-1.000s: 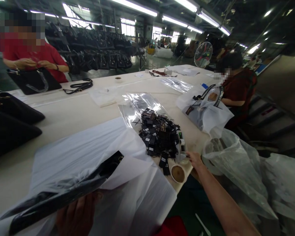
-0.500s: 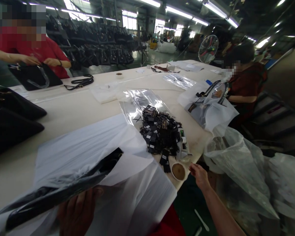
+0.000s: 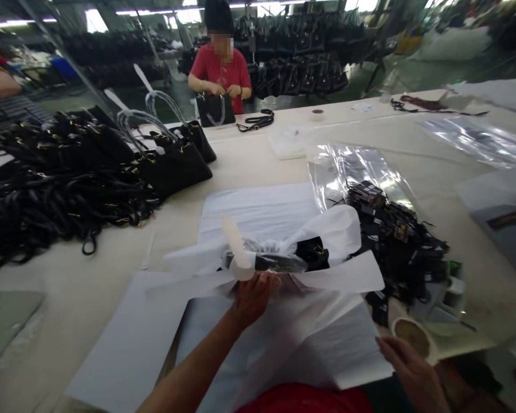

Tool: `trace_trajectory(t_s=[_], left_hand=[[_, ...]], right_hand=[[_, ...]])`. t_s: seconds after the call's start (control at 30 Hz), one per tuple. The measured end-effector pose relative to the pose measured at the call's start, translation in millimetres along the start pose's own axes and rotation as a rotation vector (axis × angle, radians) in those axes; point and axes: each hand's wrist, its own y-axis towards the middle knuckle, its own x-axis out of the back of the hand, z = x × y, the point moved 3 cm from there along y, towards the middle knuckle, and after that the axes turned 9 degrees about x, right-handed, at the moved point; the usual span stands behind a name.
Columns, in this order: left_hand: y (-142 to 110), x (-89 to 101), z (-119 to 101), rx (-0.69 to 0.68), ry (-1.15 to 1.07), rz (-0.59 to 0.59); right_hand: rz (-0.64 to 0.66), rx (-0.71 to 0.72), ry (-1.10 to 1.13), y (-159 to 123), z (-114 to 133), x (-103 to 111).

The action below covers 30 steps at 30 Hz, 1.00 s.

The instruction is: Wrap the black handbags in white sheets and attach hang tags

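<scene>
Black bag [image 3: 313,253] in white paper [image 3: 355,275], 12 o'clock on the table [image 3: 245,163].
My left hand [image 3: 251,298] grips it; whether my right hand [image 3: 414,370], beside the roll [image 3: 413,338] at 2 o'clock, holds anything, I cannot tell.

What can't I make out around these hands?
In the head view:
- Black bag: body mostly hidden by white paper.
- Left hand: palm hidden by its own back.
- Right hand: blur hides whether it touches the white paper.
- Black tags: print too small and blurred to read.
</scene>
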Motion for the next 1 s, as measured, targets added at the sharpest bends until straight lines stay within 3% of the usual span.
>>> trace_trajectory(t_s=[0.1, 0.2, 0.3, 0.4, 0.6, 1.0], left_hand=[[-6.6, -2.3, -0.7, 0.005, -0.030, 0.030], [-11.1, -4.5, -0.4, 0.007, -0.064, 0.067], [-12.4, -5.2, 1.7, 0.014, -0.144, 0.091], [-13.2, -5.5, 4.5, 0.006, -0.219, 0.085], [-14.9, -7.2, 8.4, -0.020, -0.251, 0.107], [2.0, 4.4, 17.0, 0.021, -0.400, -0.001]], right_hand=[[0.330, 0.081, 0.339, -12.2, 91.9, -60.4], [0.333, 0.160, 0.558, -5.1, 170.4, -96.6], [0.257, 0.150, 0.731, 13.0, 212.2, -118.6], [0.171, 0.048, 0.775, 29.2, 221.5, -134.8], [0.094, -0.101, 0.689, 39.9, 215.8, -153.4], [-0.045, -0.166, 0.668, 44.9, 223.4, -160.2]])
